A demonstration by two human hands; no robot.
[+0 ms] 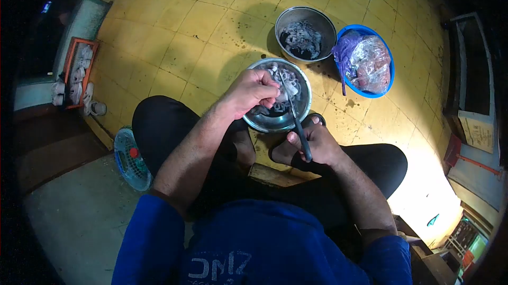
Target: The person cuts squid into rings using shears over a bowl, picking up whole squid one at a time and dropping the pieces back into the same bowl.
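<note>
Over a shiny metal bowl (304,113) on the tiled floor, my left hand (254,93) is closed with its fingertips pinched together; what they hold is too small to make out. My right hand (319,145) grips the black handle of scissors (296,118), whose metal blades point up across the bowl beside my left fingertips. Pale, wet pieces that look like squid (290,81) lie in the bowl with dark liquid. My left hand hides part of the bowl's left side.
Behind the bowl stands a grey pot (332,25) with pale pieces in dark liquid. To its right, a blue basin (391,68) holds purple and clear plastic bags. A teal basket (123,150) is by my left knee; shoes fill an orange rack (67,73) at far left.
</note>
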